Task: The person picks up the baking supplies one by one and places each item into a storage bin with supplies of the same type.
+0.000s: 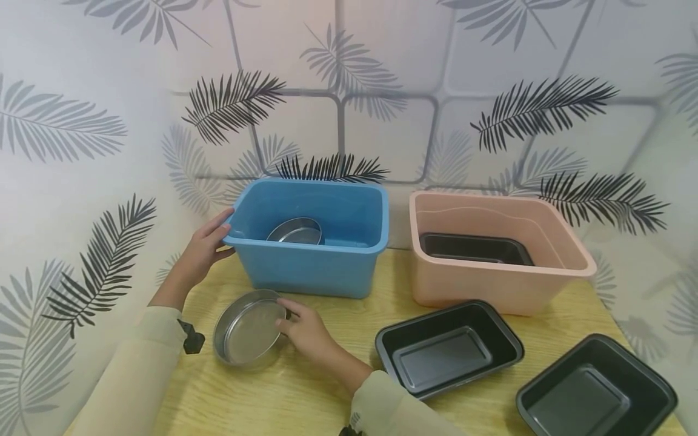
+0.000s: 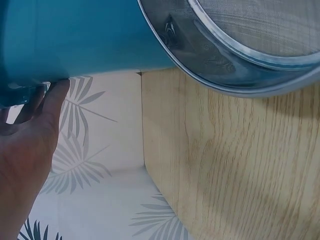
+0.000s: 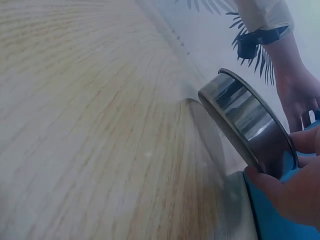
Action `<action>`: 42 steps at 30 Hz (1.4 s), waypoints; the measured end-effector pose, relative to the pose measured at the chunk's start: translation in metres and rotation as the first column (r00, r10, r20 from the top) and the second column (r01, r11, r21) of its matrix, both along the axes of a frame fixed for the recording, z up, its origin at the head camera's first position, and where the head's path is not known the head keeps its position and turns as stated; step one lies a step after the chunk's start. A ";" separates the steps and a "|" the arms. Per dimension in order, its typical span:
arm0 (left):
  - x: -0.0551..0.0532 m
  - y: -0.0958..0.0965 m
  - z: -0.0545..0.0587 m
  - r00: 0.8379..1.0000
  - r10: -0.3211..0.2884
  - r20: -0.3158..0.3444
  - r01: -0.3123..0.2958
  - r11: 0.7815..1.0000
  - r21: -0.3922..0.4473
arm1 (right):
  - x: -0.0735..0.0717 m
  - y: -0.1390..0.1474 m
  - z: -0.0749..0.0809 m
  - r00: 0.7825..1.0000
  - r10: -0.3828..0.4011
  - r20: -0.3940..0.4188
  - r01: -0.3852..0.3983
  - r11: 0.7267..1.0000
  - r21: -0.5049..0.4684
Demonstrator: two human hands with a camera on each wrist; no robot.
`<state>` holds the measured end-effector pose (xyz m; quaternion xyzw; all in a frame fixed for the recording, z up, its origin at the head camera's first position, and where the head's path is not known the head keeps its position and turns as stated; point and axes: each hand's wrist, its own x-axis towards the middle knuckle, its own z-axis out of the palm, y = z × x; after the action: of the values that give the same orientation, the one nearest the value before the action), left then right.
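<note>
My right hand [image 1: 311,333] pinches the rim of a round metal sieve [image 1: 248,333], thumb and fingers at its right side. The sieve is tilted, close over the table, and its fine mesh [image 2: 270,25] shows in the left wrist view. Its shiny steel side [image 3: 245,115] appears in the right wrist view. My left hand [image 1: 204,248] grips the left rim of a blue plastic tub [image 1: 311,266]. Inside that tub leans another round metal piece [image 1: 297,231], partly hidden by the front wall.
A pink tub [image 1: 491,281] stands right of the blue one, with a dark rectangular pan [image 1: 474,247] inside. Two more dark loaf pans, one nearer the middle [image 1: 444,357] and one at the right [image 1: 589,393], lie on the wood-grain table [image 1: 262,406]. A leaf-patterned wall rises behind.
</note>
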<state>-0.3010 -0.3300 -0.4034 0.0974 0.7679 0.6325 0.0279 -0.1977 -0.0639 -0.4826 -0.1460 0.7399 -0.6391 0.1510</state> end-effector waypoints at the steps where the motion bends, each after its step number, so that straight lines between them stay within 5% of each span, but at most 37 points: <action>1: 0.000 0.000 0.000 1.000 0.000 0.000 0.000 1.000 0.000 | 0.000 0.001 0.001 1.000 0.003 0.003 -0.003 1.000 -0.006; 11: -0.001 -0.001 0.000 1.000 0.002 -0.002 -0.002 1.000 0.012 | 0.000 0.008 0.018 1.000 0.005 -0.028 -0.004 0.999 0.041; 29: -0.003 -0.001 -0.002 1.000 0.014 0.017 -0.015 0.999 0.028 | -0.013 0.046 0.081 0.996 0.042 -0.079 -0.051 0.992 -0.112; 42: -0.002 0.000 0.000 1.000 0.001 0.011 -0.001 1.000 0.020 | -0.025 0.071 0.121 0.997 0.080 -0.012 -0.080 0.972 -0.220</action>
<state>-0.3029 -0.3295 -0.4030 0.0940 0.7616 0.6405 0.0308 -0.2228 0.0074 -0.3616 -0.1924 0.6582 -0.7104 0.1586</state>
